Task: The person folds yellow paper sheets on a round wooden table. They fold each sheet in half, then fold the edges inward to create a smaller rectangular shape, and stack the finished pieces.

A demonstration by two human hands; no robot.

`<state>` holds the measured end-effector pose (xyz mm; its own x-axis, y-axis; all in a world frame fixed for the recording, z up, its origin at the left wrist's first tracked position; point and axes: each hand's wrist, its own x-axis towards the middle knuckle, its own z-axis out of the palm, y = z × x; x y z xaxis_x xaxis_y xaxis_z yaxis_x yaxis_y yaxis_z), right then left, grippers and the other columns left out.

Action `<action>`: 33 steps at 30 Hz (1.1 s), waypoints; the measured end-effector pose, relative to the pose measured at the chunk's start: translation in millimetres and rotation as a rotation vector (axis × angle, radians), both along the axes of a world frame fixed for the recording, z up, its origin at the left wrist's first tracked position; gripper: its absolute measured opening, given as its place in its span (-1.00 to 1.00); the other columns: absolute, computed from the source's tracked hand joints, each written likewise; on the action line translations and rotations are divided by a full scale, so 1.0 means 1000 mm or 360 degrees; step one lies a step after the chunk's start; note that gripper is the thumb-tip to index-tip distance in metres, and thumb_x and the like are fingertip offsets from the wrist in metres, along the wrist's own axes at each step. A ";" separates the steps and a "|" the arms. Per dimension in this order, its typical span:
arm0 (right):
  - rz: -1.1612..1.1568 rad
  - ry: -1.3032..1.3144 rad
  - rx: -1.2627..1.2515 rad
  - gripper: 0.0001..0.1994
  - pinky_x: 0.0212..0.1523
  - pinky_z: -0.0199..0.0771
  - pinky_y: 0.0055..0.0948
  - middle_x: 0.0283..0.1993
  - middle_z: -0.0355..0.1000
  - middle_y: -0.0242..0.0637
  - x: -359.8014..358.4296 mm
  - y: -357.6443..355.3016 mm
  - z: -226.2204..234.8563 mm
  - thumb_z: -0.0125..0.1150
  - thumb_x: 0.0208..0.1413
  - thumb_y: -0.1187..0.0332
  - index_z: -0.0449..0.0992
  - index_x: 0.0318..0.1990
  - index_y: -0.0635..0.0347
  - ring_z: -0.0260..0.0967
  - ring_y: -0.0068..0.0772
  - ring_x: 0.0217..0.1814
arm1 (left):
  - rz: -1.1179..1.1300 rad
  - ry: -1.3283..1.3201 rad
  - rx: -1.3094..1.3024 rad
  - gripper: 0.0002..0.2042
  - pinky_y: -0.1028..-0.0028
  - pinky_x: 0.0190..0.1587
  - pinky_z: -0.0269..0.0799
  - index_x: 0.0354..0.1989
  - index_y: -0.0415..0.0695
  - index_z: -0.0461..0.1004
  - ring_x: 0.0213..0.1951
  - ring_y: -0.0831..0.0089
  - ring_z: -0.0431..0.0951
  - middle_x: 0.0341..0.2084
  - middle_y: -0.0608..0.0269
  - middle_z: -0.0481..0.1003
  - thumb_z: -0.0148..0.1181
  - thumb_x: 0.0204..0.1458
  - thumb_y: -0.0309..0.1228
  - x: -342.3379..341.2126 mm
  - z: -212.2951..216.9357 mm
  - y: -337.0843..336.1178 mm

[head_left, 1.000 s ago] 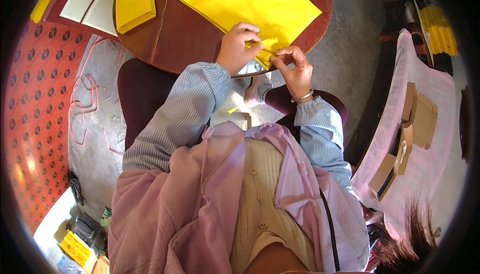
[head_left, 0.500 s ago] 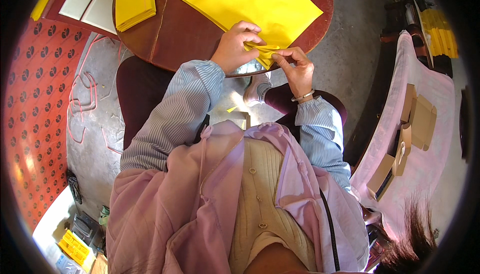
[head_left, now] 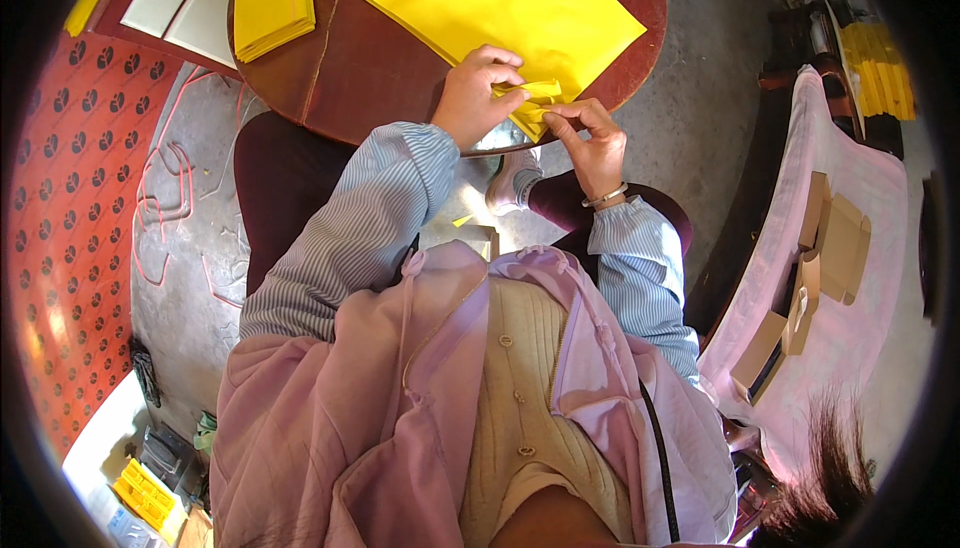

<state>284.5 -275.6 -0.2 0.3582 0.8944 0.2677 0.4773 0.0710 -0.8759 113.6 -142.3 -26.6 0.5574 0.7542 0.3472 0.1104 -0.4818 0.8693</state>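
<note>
Worn brown table (head_left: 385,98), round, on grey floor (head_left: 705,78). Yellow stack (head_left: 272,8) at left. Left hand (head_left: 482,93) and right hand (head_left: 597,145) both pinch folded yellow paper (head_left: 543,89).

Bright patchy daylight, glare on the floor (head_left: 466,198), fisheye curvature, black corners.

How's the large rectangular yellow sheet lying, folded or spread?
Mostly spread: the sheet lies flat, its near corner rumpled between left hand and right hand.

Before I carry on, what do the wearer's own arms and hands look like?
The left hand and right hand wear no gloves. Loose sleeves with blue and white stripes gather at the cuffs. A pale bracelet circles the right wrist; none shows on the left.
</note>
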 end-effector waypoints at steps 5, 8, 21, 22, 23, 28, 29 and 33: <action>-0.0021 0.0158 -0.0003 -0.88 -0.27 0.56 -0.54 -0.30 0.57 -0.33 0.002 0.002 -0.005 0.52 0.10 0.53 0.71 -0.22 0.30 0.56 -0.56 -0.32 | -0.0055 -0.0015 0.0080 -0.85 0.33 0.10 0.57 -0.26 -0.22 0.68 0.03 0.20 0.66 -0.01 0.15 0.61 0.42 0.01 -0.45 -0.004 0.000 0.003; -0.0042 0.0137 -0.0015 -0.88 -0.26 0.56 -0.56 -0.30 0.57 -0.34 0.003 0.002 -0.006 0.53 0.10 0.53 0.71 -0.23 0.30 0.55 -0.57 -0.32 | -0.0117 -0.0007 0.0100 -0.86 0.34 0.10 0.57 -0.27 -0.21 0.68 0.03 0.21 0.66 -0.01 0.16 0.61 0.42 0.00 -0.46 -0.007 0.001 0.004; 0.0030 -0.0007 0.0019 -0.85 -0.26 0.57 -0.54 -0.31 0.56 -0.33 -0.002 -0.001 0.004 0.52 0.07 0.58 0.71 -0.19 0.30 0.57 -0.55 -0.31 | 0.0035 -0.0007 -0.0003 -0.83 0.33 0.10 0.56 -0.28 -0.24 0.67 0.01 0.19 0.66 -0.02 0.11 0.61 0.46 0.01 -0.42 0.002 0.000 -0.002; 0.0027 -0.0031 0.0017 -0.85 -0.26 0.57 -0.54 -0.30 0.57 -0.32 -0.002 -0.002 0.005 0.51 0.07 0.58 0.72 -0.19 0.30 0.57 -0.54 -0.31 | 0.0028 -0.0004 -0.0003 -0.83 0.33 0.10 0.57 -0.28 -0.24 0.67 0.01 0.19 0.66 -0.02 0.11 0.61 0.46 0.02 -0.42 0.001 0.000 -0.001; 0.0032 -0.0056 0.0010 -0.85 -0.26 0.57 -0.54 -0.30 0.57 -0.31 -0.001 -0.002 0.005 0.51 0.08 0.58 0.72 -0.19 0.30 0.57 -0.54 -0.31 | 0.0017 -0.0007 0.0004 -0.83 0.32 0.10 0.57 -0.27 -0.23 0.68 0.01 0.19 0.66 -0.02 0.11 0.61 0.46 0.02 -0.42 0.001 0.000 -0.001; -0.0021 0.0100 0.0001 -0.88 -0.27 0.56 -0.55 -0.30 0.57 -0.32 0.001 0.001 -0.001 0.52 0.08 0.56 0.72 -0.23 0.31 0.57 -0.55 -0.32 | -0.0061 -0.0002 0.0102 -0.86 0.33 0.10 0.57 -0.23 -0.20 0.69 0.05 0.20 0.65 0.02 0.16 0.60 0.40 0.04 -0.46 -0.004 0.000 0.003; -0.0025 0.0121 -0.0004 -0.88 -0.27 0.56 -0.55 -0.31 0.57 -0.32 0.001 0.001 -0.002 0.53 0.08 0.56 0.72 -0.23 0.30 0.57 -0.56 -0.32 | -0.0084 0.0007 0.0111 -0.86 0.33 0.10 0.57 -0.23 -0.20 0.70 0.06 0.21 0.65 0.03 0.17 0.60 0.38 0.05 -0.47 -0.005 0.000 0.003; -0.0035 0.0181 -0.0003 -0.89 -0.27 0.56 -0.56 -0.31 0.57 -0.33 0.003 0.002 -0.006 0.53 0.09 0.54 0.71 -0.24 0.31 0.57 -0.57 -0.32 | -0.0190 0.0055 0.0012 -0.83 0.33 0.13 0.56 -0.20 -0.19 0.71 0.12 0.25 0.61 0.10 0.21 0.56 0.34 0.03 -0.49 -0.010 0.002 0.006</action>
<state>287.6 -273.9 -6.5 0.4057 0.8866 0.2224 0.3761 0.0599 -0.9246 104.0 -136.8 -24.7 0.6550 0.6790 0.3317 0.0818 -0.5001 0.8621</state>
